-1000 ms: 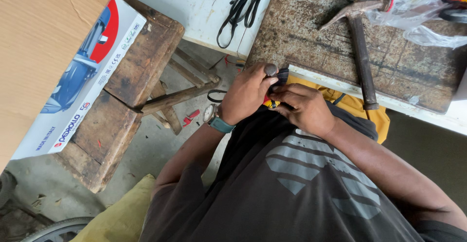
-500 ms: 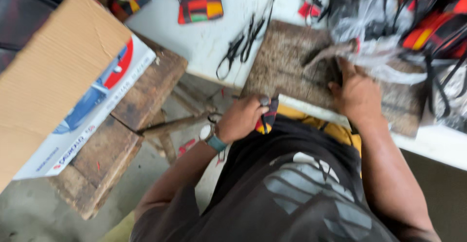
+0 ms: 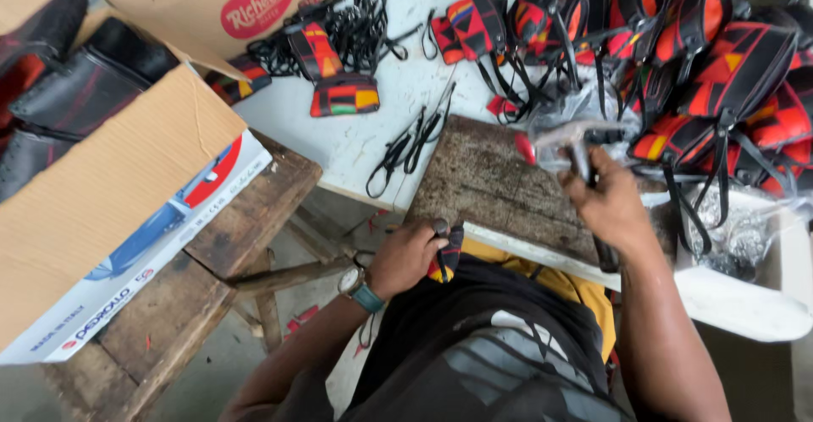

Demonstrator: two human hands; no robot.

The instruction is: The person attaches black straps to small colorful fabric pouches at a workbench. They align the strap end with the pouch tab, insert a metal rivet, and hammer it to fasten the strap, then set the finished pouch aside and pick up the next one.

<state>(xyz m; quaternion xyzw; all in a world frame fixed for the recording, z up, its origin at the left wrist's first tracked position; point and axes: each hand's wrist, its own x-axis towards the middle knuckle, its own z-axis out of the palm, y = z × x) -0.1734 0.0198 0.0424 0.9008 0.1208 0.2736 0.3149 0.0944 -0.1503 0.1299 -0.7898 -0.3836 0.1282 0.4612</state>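
Right hand (image 3: 611, 206) is gripping the hammer (image 3: 576, 147); left hand (image 3: 406, 257) is pinching a strap piece (image 3: 446, 257) with a punch (image 3: 440, 229).
The hands are working apart, each closed on its thing; the strap is lying at the near edge of the board (image 3: 500, 189), just beside the left hand; next comes, likely, a square blow onto the punch, kept upright.

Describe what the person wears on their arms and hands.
Both forearms are bare, with no gloves or sleeves showing. The left hand has a wristwatch with a round pale face and a teal strap at the wrist. The right hand shows no watch or band.
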